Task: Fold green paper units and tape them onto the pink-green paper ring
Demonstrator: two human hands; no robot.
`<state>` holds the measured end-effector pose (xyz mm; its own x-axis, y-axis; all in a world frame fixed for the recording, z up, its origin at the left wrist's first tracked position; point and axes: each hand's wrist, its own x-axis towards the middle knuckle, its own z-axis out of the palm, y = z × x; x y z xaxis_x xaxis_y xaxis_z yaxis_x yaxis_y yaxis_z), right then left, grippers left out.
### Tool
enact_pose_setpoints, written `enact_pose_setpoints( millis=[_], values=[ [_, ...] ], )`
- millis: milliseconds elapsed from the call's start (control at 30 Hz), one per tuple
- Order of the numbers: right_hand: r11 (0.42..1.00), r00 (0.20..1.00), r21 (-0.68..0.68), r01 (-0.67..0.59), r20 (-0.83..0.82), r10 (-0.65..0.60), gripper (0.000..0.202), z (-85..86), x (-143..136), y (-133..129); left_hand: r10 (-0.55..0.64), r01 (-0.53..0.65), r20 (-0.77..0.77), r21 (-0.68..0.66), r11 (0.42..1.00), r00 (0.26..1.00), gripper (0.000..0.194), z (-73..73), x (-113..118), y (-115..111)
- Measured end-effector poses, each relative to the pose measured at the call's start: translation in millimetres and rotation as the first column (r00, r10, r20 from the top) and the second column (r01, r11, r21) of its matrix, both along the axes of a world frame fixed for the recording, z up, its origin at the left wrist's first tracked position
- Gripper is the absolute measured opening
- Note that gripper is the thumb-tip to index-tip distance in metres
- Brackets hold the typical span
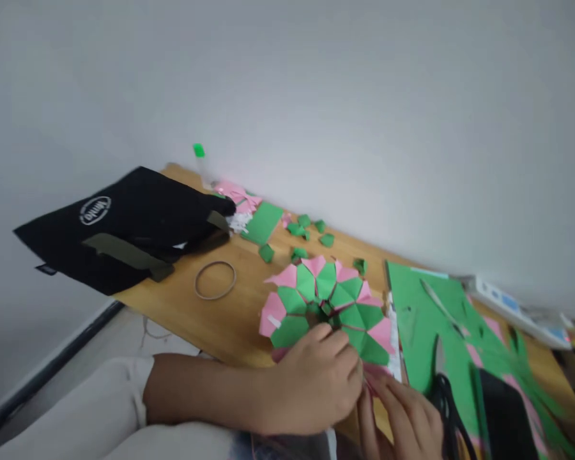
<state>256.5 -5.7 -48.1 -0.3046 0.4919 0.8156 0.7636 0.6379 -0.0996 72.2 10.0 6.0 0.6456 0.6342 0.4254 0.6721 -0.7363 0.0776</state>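
A ring-shaped paper flower point(359, 314) of folded green and pink pieces lies at the near edge of the wooden table. My left hand point(316, 380) is closed over its near side, fingers curled at the ring's inner opening. Just right of it, my right hand point(400, 412) pinches the pink paper at the ring's near rim. Both hands meet there and hide that part of the flower. Small folded green paper pieces point(326, 240) are scattered behind the flower.
On the left lie a black bag point(129, 223) and a thin round ring point(215, 280). Green sheets point(421, 313), scissors point(441, 364), a black phone-like object point(505, 415) and a white power strip point(512, 310) occupy the right. A wall point(345, 128) rises behind the table point(182, 319).
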Motion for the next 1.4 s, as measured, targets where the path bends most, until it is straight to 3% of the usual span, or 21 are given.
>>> enact_pose_setpoints(
  millis=[100,200,267,367,433,500,667,833,967,1167,1267,1400],
  values=[
    [0.99,0.991,0.133,-0.044,0.133,0.026,0.011,-0.9,6,14,-0.003,0.009,0.043,-0.119,0.993,0.999,0.039,1.0,-18,-2],
    [0.991,0.953,0.133,-0.001,0.299,-0.04,0.01,4.8,-1,8,0.002,0.024,0.195,-0.13,0.991,0.981,0.052,-8.3,-55,-11],
    [0.999,0.931,0.029,0.013,0.364,-0.023,0.011,10.3,-10,-1,0.091,-0.064,0.302,-0.096,0.993,0.949,0.043,-19.9,-85,-17],
    [0.991,0.944,-0.116,0.066,0.328,-0.025,0.019,19.0,-23,-5,0.292,-0.281,0.42,-0.09,0.956,0.859,0.031,-40.6,-125,-19],
    [0.988,0.948,-0.118,0.097,0.314,-0.056,0.02,25.0,-28,1,0.462,-0.45,0.428,-0.135,0.883,0.777,0.026,-52.7,-144,-12],
    [0.989,0.943,-0.091,0.119,0.321,-0.083,0.019,32.0,-29,10,0.522,-0.482,0.393,-0.203,0.852,0.757,0.025,-60.4,-154,2],
    [0.986,0.92,-0.057,0.158,0.372,-0.126,0.013,49.5,-29,25,0.569,-0.482,0.238,-0.338,0.808,0.787,0.029,-59.8,-153,48],
    [0.97,0.921,-0.233,0.065,0.388,0.032,0.026,51.5,-37,12,0.552,-0.484,0.071,-0.395,0.78,0.831,0.027,-43.0,-154,96],
    [0.949,0.925,-0.315,0.021,0.367,0.102,0.041,44.6,-43,10,0.53,-0.5,-0.025,-0.375,0.781,0.847,0.03,-29.2,-155,151],
    [0.968,0.915,-0.25,0.017,0.393,0.085,0.037,47.4,-36,48,0.444,-0.493,-0.214,-0.397,0.774,0.87,0.035,-31.1,-138,235],
    [0.971,0.9,-0.235,0.034,0.43,0.073,0.033,49.9,-30,69,0.4,-0.493,-0.295,-0.42,0.762,0.868,0.035,-34.6,-133,251],
    [0.972,0.885,-0.227,0.056,0.461,0.057,0.031,46.6,-25,77,0.401,-0.508,-0.322,-0.413,0.756,0.858,0.035,-32.3,-136,255]
  ],
)
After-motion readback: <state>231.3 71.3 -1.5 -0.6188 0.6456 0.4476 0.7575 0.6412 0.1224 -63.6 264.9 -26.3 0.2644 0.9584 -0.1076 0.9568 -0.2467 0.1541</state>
